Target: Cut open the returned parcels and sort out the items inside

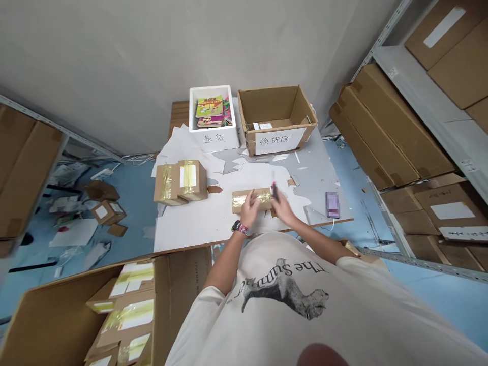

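A long, narrow cardboard box [240,201] with shiny yellowish tape along its top lies at the table's front, before my body. My left hand [250,207], a band on its wrist, grips this box near its middle, fingers over the taped top. In my right hand [281,206] is a box cutter [274,191] with a black and red handle, held upright at the box's right end. Its blade is faint and blurred, pointing away from me. Two taped cardboard boxes [166,184] stand side by side to the left, one bearing a white label.
A white foam bin [213,138] with booklets and an open carton [280,141] with a handwritten sign stand at the back. A phone [333,205] on a cable lies right. Shelves of cartons [396,122] flank the right; a large carton [179,290] of parcels stands lower left.
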`<action>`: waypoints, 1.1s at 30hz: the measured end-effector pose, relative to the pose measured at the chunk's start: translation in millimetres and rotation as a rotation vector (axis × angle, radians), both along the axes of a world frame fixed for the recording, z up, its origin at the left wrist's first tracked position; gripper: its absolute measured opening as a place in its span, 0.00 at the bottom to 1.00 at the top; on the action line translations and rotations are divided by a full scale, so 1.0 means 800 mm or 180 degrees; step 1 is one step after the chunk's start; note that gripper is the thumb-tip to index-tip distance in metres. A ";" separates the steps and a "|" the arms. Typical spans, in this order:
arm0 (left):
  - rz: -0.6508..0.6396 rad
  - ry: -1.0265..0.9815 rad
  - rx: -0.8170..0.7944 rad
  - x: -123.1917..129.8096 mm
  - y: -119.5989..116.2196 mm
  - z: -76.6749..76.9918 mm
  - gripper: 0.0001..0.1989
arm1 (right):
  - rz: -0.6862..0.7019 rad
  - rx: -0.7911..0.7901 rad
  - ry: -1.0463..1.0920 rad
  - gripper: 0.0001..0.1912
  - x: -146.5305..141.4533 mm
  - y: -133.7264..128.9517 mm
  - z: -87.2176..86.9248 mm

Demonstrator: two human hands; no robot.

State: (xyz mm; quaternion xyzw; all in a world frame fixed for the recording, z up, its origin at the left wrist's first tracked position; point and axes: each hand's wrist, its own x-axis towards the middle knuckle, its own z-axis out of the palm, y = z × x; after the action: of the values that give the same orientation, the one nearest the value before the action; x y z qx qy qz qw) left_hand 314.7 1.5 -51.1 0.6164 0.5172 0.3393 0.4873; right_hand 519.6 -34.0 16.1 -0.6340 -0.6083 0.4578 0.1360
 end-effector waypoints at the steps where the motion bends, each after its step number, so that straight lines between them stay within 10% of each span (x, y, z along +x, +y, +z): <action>1: 0.0027 -0.0186 -0.0246 -0.003 0.000 0.002 0.30 | 0.0265 0.0219 0.0103 0.31 -0.019 -0.002 0.002; 9: 0.2055 -0.0717 -0.0988 -0.150 0.000 0.012 0.31 | 0.1099 0.0741 -0.1351 0.35 -0.103 0.040 -0.007; 15: 0.0676 -0.0308 -0.1029 -0.236 0.011 0.015 0.39 | 0.1154 0.0425 -0.1871 0.35 -0.134 0.073 -0.026; 24: -0.1113 0.0617 -0.0555 -0.258 0.090 -0.011 0.27 | 0.1199 0.0362 -0.1676 0.18 -0.115 0.065 -0.022; 33: -0.1865 0.1526 0.0016 -0.258 0.157 -0.011 0.22 | 0.1069 -0.0036 -0.1753 0.16 -0.119 0.075 -0.028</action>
State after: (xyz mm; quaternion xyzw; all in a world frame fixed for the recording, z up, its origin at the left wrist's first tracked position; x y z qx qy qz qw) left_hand 108.0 127.4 -59.9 0.8013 0.4175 0.0329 0.4273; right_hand 424.2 25.9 -6.2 -0.6255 -0.7158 0.2885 -0.1146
